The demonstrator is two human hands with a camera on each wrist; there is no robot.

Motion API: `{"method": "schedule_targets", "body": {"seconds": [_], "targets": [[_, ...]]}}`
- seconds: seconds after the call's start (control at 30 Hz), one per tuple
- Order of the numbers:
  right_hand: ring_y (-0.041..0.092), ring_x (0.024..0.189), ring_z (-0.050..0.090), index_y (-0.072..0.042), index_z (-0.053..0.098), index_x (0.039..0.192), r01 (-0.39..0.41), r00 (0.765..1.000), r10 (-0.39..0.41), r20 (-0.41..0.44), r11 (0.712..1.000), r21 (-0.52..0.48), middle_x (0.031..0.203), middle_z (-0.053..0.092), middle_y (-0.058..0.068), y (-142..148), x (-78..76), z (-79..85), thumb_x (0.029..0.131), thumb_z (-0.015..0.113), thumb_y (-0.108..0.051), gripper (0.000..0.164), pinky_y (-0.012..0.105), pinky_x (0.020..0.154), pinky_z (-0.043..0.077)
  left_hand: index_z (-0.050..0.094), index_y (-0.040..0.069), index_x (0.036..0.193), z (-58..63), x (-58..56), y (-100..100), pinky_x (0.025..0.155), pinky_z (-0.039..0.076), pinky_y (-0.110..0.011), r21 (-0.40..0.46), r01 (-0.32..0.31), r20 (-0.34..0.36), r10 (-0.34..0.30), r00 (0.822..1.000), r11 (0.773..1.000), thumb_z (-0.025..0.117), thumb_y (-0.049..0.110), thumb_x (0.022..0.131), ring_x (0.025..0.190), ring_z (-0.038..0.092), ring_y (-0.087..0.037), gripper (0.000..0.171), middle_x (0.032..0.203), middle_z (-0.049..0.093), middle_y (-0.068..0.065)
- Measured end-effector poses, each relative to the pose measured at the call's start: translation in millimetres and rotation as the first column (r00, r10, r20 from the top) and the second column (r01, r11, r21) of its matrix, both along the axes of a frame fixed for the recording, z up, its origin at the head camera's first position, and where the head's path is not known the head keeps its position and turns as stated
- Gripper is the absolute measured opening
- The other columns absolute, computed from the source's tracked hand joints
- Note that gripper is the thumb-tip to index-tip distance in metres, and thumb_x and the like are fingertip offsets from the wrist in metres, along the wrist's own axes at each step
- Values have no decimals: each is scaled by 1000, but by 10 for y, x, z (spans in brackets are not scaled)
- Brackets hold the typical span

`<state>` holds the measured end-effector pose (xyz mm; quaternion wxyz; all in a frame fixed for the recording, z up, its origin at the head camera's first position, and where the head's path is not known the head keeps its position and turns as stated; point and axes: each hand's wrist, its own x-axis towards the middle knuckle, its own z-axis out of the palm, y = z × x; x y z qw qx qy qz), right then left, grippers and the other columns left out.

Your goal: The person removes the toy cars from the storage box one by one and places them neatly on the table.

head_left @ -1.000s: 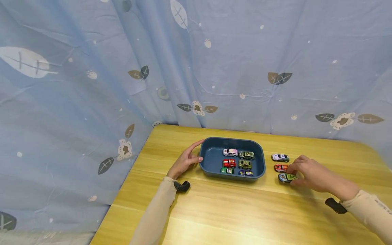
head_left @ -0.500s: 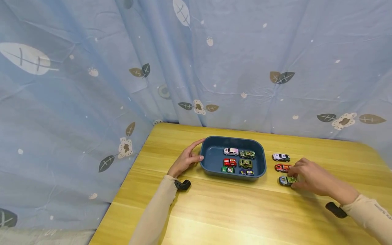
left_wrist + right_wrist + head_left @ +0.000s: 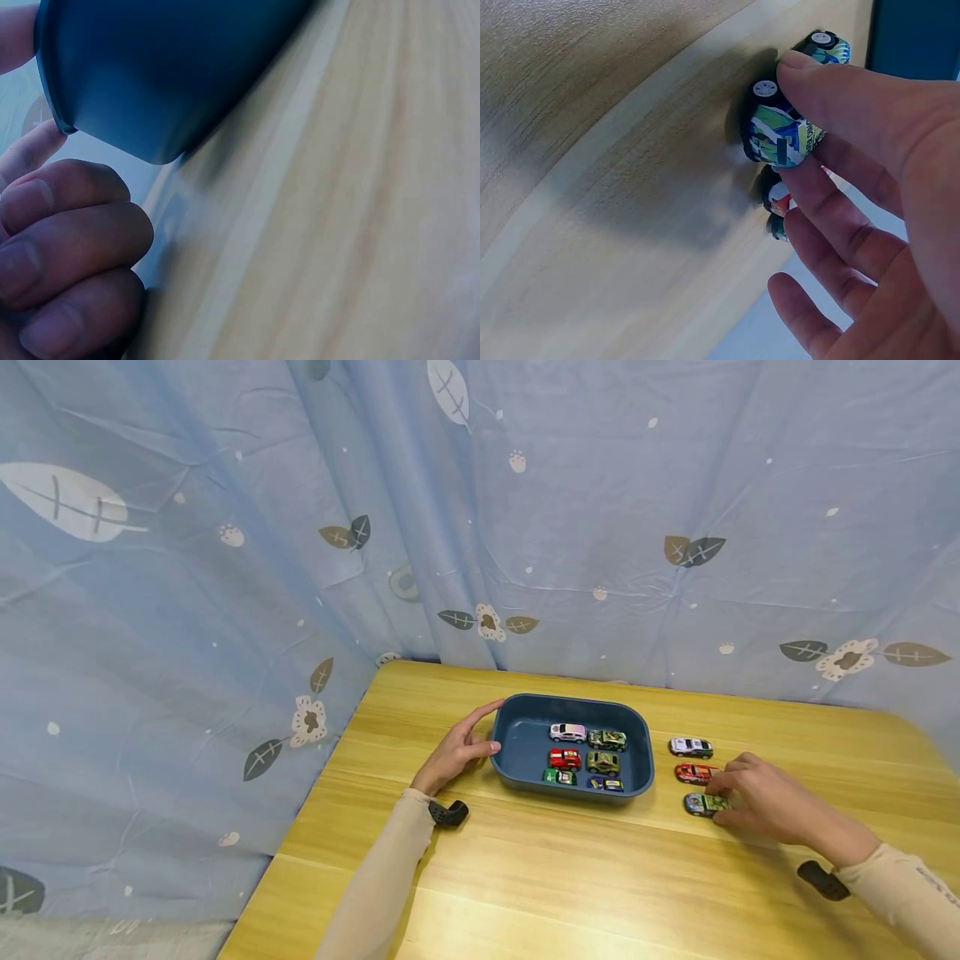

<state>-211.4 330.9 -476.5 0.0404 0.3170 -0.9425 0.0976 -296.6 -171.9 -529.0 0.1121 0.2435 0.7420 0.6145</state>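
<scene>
My right hand [image 3: 768, 797] pinches a blue-and-green camouflage toy car [image 3: 701, 804] by its right end, at the near end of a short column on the table. In the right wrist view the thumb lies along one side of this toy car [image 3: 780, 135] and fingertips touch the other. Beyond it stand a red toy car [image 3: 693, 773] and a white-and-dark-green toy car [image 3: 690, 747]. My left hand [image 3: 453, 756] touches the left end of the dark blue tray [image 3: 517, 783], index finger stretched to the far corner, thumb at the rim. Its other fingers [image 3: 82, 240] are curled beside the tray.
Inside the tray, several toy cars stand in two columns, among them a white one [image 3: 567, 732], a red one [image 3: 564, 759] and a green one [image 3: 560, 777]. A blue patterned curtain [image 3: 570, 527] hangs behind and left of the wooden table [image 3: 585, 877].
The camouflage toy car in my right hand has shifted slightly nearer, widening its gap from the red one. My left hand stays at the tray. The head view has drifted a little.
</scene>
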Motion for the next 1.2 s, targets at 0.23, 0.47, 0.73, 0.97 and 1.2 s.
{"method": "schedule_targets", "body": {"seconds": [0.23, 0.47, 0.73, 0.97, 1.2], "targets": [[17, 90, 62, -25, 80, 96, 0, 1000, -1, -15, 1000, -8, 91, 68, -19, 8, 9, -15, 73, 96, -25, 28, 42, 78, 55, 39, 34, 165, 6, 12, 8, 46, 26, -28, 3, -6, -1, 6, 1000, 1000, 69, 23, 101, 42, 26, -16, 71, 53, 31, 0], [17, 91, 63, -23, 81, 98, 0, 1000, 0, -14, 1000, -18, 92, 69, -18, 7, 19, -15, 73, 96, -25, 29, 43, 79, 56, 39, 32, 165, 1, 18, 7, 45, 26, -28, 17, 3, 3, -3, 1000, 1000, 69, 20, 101, 41, 25, -15, 72, 51, 32, 2], [22, 94, 65, -19, 82, 101, 30, 999, -30, 20, 1000, 4, 95, 72, -13, -7, 32, -15, 75, 95, -28, 31, 48, 82, 57, 39, 32, 165, 0, 22, 4, 45, 26, -28, 37, 16, 18, -17, 1000, 999, 68, 18, 103, 41, 24, -17, 71, 51, 32, 2], [22, 93, 65, -19, 82, 101, 31, 1000, -31, 1, 1000, 2, 95, 72, -10, -26, 19, -27, 75, 96, -28, 31, 47, 80, 56, 39, 35, 165, -18, 2, -5, 45, 26, -27, 22, 5, 6, -6, 1000, 1000, 68, 19, 102, 41, 25, -16, 70, 52, 31, 0], [23, 96, 64, -20, 82, 102, 44, 999, -44, 8, 999, -17, 97, 72, -10, -32, 30, -40, 74, 97, -30, 34, 50, 83, 56, 39, 33, 165, -15, -4, -3, 45, 26, -28, 13, 8, 1, -8, 1000, 1000, 68, 18, 103, 40, 24, -16, 70, 51, 31, 3]]}}
